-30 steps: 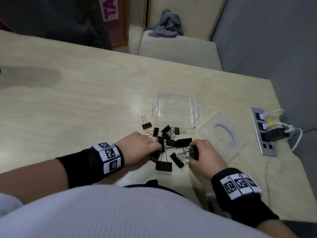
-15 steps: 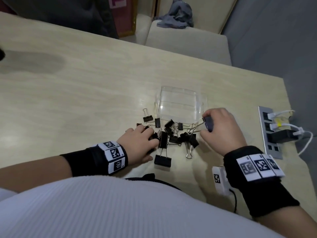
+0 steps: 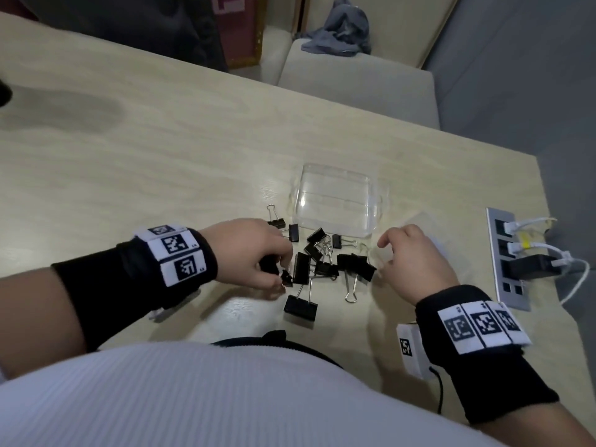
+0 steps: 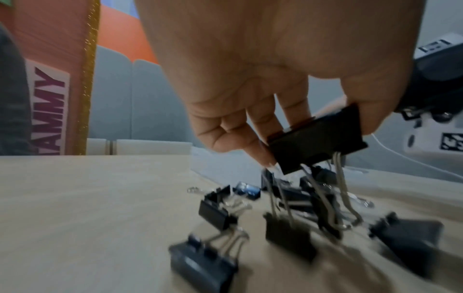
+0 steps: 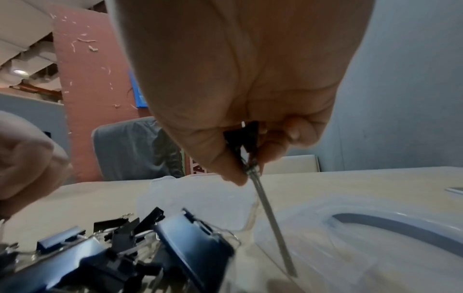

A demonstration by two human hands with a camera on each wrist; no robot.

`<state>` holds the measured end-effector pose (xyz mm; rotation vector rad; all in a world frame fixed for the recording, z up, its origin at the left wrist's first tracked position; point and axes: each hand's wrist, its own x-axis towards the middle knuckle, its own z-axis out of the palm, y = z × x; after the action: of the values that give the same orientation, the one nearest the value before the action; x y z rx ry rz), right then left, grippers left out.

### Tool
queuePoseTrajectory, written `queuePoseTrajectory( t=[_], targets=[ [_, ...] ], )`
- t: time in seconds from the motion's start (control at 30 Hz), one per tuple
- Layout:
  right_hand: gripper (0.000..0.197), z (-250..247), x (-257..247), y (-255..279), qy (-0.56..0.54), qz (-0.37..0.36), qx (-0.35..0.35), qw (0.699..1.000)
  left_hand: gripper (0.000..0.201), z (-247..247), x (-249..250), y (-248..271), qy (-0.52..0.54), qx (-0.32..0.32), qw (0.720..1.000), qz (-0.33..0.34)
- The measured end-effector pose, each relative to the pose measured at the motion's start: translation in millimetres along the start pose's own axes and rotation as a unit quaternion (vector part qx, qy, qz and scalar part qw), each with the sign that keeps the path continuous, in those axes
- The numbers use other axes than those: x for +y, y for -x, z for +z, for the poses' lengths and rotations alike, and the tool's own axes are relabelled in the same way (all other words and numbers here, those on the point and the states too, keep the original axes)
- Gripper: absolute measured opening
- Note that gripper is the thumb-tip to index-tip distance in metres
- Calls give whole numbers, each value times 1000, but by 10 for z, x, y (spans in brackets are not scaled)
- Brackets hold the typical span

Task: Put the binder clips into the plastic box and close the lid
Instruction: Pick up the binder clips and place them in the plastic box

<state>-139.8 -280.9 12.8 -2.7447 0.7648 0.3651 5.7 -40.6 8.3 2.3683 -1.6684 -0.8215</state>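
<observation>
Seen from above on a pale counter (image 3: 161, 162): both hands at a scatter of black binder clips (image 3: 325, 262); left hand (image 3: 254, 256) pinching one large clip (image 4: 318, 138) by its body, wire handles dangling; right hand (image 3: 416, 262) pinching a small clip (image 5: 244, 136) between thumb and fingers, one wire arm pointing down; clear plastic box (image 3: 335, 201) lying open just beyond the pile, apparently empty, roughly between the two hands and slightly nearer the right; lid (image 5: 350, 228) flat on the counter beneath the right hand, off to the box's right; probably a short forward carry for either clip.
</observation>
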Motion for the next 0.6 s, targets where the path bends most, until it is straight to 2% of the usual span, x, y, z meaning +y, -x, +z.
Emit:
queuePoseTrajectory(
  t=[0.1, 0.23, 0.4, 0.5, 0.6],
  targets=[
    [31, -43, -16, -22, -67, 6, 31, 997, 45, -168, -2, -35, 52, 35, 998, 0],
    [23, -102, -38, -89, -157, 17, 96, 983, 33, -308, -18, -150, 114, 112, 987, -25],
    [17, -127, -117, -224, -274, 34, 168, 946, 17, -295, -70, -428, 145, 227, 962, -34],
    [12, -89, -162, -358, -335, 52, 191, 921, 18, -230, -86, -581, 163, 255, 952, -47],
    [11, -29, -181, -477, -365, 70, 186, 909, 20, -143, -123, -713, 168, 250, 951, -72]
  ],
)
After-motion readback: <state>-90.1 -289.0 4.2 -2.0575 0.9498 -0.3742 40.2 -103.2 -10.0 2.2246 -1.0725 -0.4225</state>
